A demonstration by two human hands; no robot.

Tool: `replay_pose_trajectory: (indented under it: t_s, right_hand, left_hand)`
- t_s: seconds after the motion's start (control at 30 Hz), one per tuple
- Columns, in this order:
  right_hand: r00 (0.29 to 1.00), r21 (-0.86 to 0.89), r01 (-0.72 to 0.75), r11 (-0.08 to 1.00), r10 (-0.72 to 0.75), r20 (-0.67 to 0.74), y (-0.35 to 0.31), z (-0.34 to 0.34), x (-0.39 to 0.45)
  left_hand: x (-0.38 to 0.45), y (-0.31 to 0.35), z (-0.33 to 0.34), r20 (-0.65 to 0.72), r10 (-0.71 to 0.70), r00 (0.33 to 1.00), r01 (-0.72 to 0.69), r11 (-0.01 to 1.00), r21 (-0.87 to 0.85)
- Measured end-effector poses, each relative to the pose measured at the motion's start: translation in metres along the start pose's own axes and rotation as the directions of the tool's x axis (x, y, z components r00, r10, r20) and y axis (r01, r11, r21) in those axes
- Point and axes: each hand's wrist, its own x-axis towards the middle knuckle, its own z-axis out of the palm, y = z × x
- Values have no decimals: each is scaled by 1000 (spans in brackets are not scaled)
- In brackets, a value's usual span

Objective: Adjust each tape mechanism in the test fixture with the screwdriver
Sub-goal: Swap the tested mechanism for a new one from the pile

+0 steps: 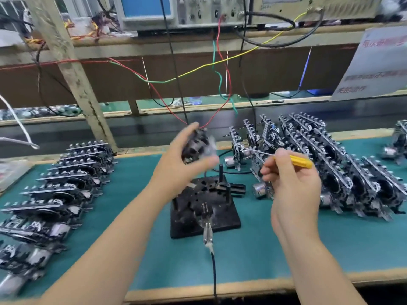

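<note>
— What can't be made out here?
— The tape mechanism (196,144) in my left hand (176,166) is smeared by motion; its parts blur together. My fingers cover its near side.
— And the rest?
— The sign (378,62) at right is cut by the edge, its print unreadable. The left row of mechanisms (50,201) runs out of frame.

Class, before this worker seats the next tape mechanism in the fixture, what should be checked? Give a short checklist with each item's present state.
1. Mechanism gripped by left hand: ok.
2. Screwdriver held in right hand: ok.
3. Test fixture free of a mechanism: ok, its posts stand bare.
4. Mechanism oriented to match the posts: cannot tell, it is blurred.
5. Mechanism seated in the fixture: not ok, it is held above it.
6. Clip lead clear of the seat: cannot tell, it lies on the plate's front part.
</note>
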Motion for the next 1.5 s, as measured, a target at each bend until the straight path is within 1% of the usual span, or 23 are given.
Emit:
replay_pose_trajectory:
  t_s: [0.03, 0.07, 0.1, 0.13, 0.17, 0.27, 0.43, 0.5, 0.63, 0.67, 0.73, 0.83, 0.93, 1.03, 1.13, 1.2, 1.27, 1.33, 1.4, 1.47, 1.5]
  right_hand:
    - [999, 11, 8, 1000, -8, 40, -4, 3, -1]
    - [996, 12, 8, 1000, -9, 83, -7, 7, -3]
    - [993, 7, 5, 1000, -6, 121, -9, 11, -6]
    - [989, 5, 3, 1000, -3, 149, -10, 14, -9]
    - [985, 7, 4, 1000, -5, 170, -10, 17, -12]
    - [975, 6, 19, 1000, -20, 219, -9, 21, -19]
    - [961, 3, 2, 1000, -3, 277, -8, 23, -19]
    - [952, 2, -18, 1000, 16, 306, -10, 23, -19]
    - [939, 41, -81, 996, 63, 338, -14, 24, -19]
    - [938, 37, -99, 994, 81, 338, -14, 24, -19]
    - [931, 26, -142, 990, 124, 344, -15, 24, -18]
    - [920, 12, -190, 982, 173, 351, -17, 24, -14]
    - [903, 2, -229, 973, 212, 373, -19, 25, -10]
    - [895, -41, -228, 973, 226, 384, -19, 25, -8]
    - [896, -79, -201, 976, 216, 389, -20, 24, -8]
    - [899, -113, -187, 976, 216, 380, -23, 24, -8]
    - [905, -128, -191, 973, 225, 360, -24, 24, -7]
    - [906, -120, -209, 971, 238, 351, -24, 23, -8]
    - [906, -109, -209, 972, 234, 353, -24, 20, -10]
    - [905, -89, -217, 972, 234, 355, -24, 19, -11]
    - [900, -74, -233, 970, 244, 360, -25, 19, -10]
  left_hand:
    - [-6, 6, -1, -28, -102, 994, 89, 949, -302]
    - [-12, 8, -2, 20, -186, 982, 169, 835, -524]
    - [-18, 9, -4, 86, -220, 972, 223, 729, -647]
    - [-24, 9, -5, 122, -217, 969, 238, 673, -700]
    - [-30, 9, -5, 129, -205, 970, 233, 645, -728]
    - [-43, 8, -3, 100, -212, 972, 209, 597, -774]
    - [-54, 2, -6, 82, -167, 983, 163, 563, -810]
    - [-56, 2, -7, 70, -155, 985, 148, 576, -804]
    - [-58, 2, -6, 71, -174, 982, 159, 567, -808]
    - [-59, 2, -5, 57, -176, 983, 151, 583, -798]
    - [-62, 4, -3, -12, -178, 984, 108, 648, -754]
    - [-64, 4, 3, -127, -122, 984, 10, 757, -654]
    - [-66, 4, 5, -166, -71, 984, -46, 787, -615]
    - [-66, 4, 3, -166, -58, 984, -50, 812, -582]
    - [-65, 2, 0, -145, -75, 987, -34, 775, -631]
    - [-65, 2, 0, -152, -71, 986, -36, 795, -605]
    - [-66, 3, 1, -158, -43, 986, -54, 825, -563]
    - [-67, 4, 2, -179, 12, 984, -107, 839, -533]
    - [-67, 4, 1, -163, 44, 986, -121, 857, -500]
    - [-67, 5, 0, -123, 26, 992, -85, 863, -498]
    - [-67, 5, 0, -97, -19, 995, -37, 839, -543]
